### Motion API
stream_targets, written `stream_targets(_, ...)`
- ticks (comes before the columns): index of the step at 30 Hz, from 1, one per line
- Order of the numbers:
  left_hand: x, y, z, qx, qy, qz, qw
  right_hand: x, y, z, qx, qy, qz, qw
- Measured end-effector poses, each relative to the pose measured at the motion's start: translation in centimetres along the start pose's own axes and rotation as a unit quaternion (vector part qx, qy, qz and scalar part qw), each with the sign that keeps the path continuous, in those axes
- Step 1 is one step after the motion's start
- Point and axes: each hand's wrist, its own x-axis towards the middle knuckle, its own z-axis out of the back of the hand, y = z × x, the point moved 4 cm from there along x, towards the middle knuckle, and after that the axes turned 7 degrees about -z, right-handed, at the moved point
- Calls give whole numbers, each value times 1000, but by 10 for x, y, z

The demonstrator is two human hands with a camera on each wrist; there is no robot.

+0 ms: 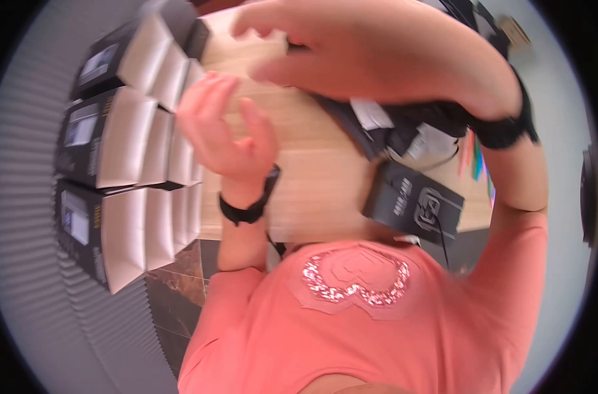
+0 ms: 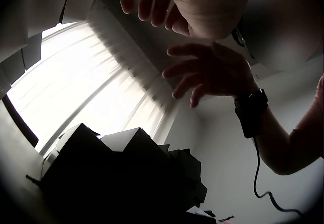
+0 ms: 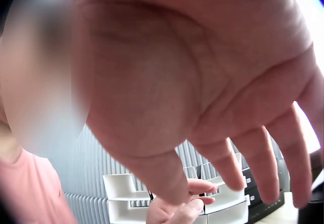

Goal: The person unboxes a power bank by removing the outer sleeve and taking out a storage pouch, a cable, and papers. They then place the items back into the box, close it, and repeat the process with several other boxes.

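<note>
My left hand (image 1: 230, 131) is held over the left part of the wooden table, its fingers loosely bent and nothing between them. Beside it stand rows of black boxes (image 1: 82, 138) with pale open sides. Raised much closer to the head camera, my right hand (image 1: 358, 56) stretches across from the right with fingers extended and holds nothing. The right wrist view is filled by its palm (image 3: 152, 77), with the left hand (image 3: 174, 209) small and low beyond its thumb. In the left wrist view the right hand (image 2: 207, 72) shows spread fingers below the left hand (image 2: 202, 4). Each wrist wears a black band.
A black printed box (image 1: 414, 200) lies near the table's front edge, a thin cable across it. Dark items with white labels (image 1: 371, 115) are heaped behind it, partly under the right arm. Coloured strips (image 1: 476, 161) lie at the right edge of the table (image 1: 312, 177).
</note>
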Motion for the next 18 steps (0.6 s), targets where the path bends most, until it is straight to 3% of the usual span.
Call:
stream_targets(1,-2,-6,-2,1,11,-7,1000,-23,-9,-6,24,98,-203,974)
stream_targets(2,-1,-15,-6,-23,15,7,1000,-55,-37,-47,-113,-82,-41,989)
stream_targets(4,-1,-42,-20,-139,167,-8,976,-104,-53,-62,-97,-6,-173,980)
stream_targets(5,-11,-54,-31,-240,257,24,936,-131,-62,-72,-84,-53,-171,980)
stream_targets(7,-18,-97,-42,-340,392,6,854,-185,-83,-89,-45,-114,-236,964)
stream_targets(9,-28,-134,-50,-350,498,-46,792,-230,-99,-116,20,-227,-314,922)
stream_targets(10,-34,-151,-55,-345,539,-76,765,-255,-112,-136,57,-207,-386,897)
stream_targets(11,-38,-164,-60,-348,539,-75,764,-277,-124,-157,93,-184,-455,866)
stream_targets(13,-49,-184,-71,-318,552,-132,759,-307,-141,-203,113,-174,-468,859)
stream_targets(14,-51,-187,-77,-318,553,-134,758,-315,-146,-228,147,-98,-497,849)
stream_targets(16,-57,-191,-89,-329,601,-114,719,-314,-133,-259,326,-132,-468,811)
stream_targets(18,-54,-190,-89,-342,588,-103,725,-304,-120,-263,378,-152,-435,803)
